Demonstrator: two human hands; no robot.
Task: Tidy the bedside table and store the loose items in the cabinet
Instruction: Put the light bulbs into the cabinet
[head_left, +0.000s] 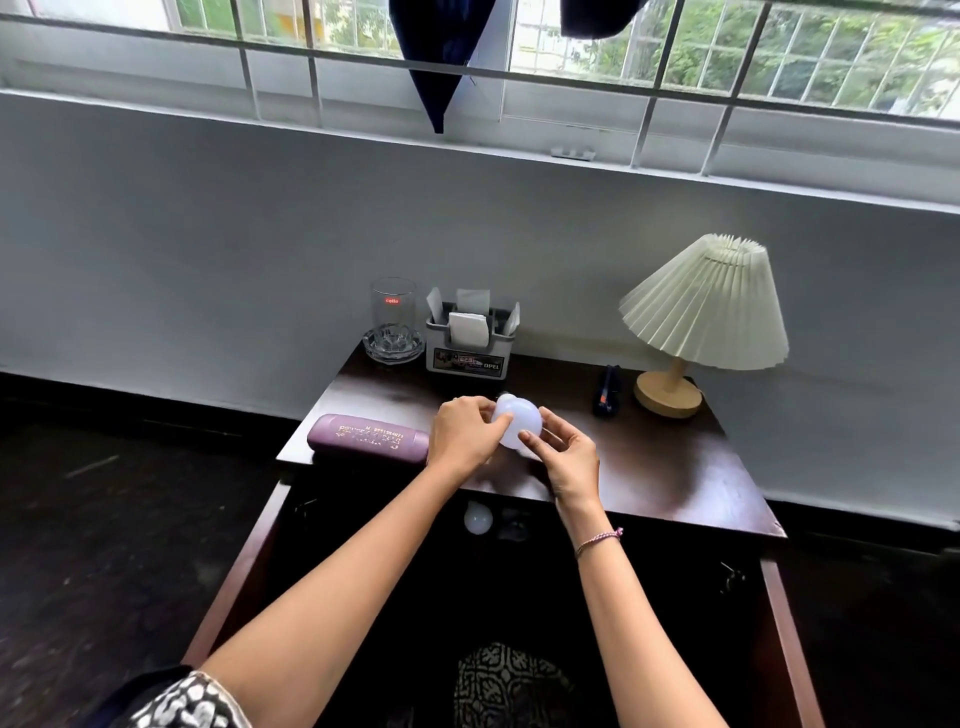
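White bulb; purple case, perhaps plum.

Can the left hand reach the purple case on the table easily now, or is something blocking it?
Probably yes. The purple case lies at the table's left front edge, right beside the left hand, with nothing between them. However, both that hand and the right hand hold the white bulb, so it must let go first.

2 bulbs, 1 lamp, 1 glass, 1 ashtray, 1 tissue holder, 1 purple case, 1 stapler.
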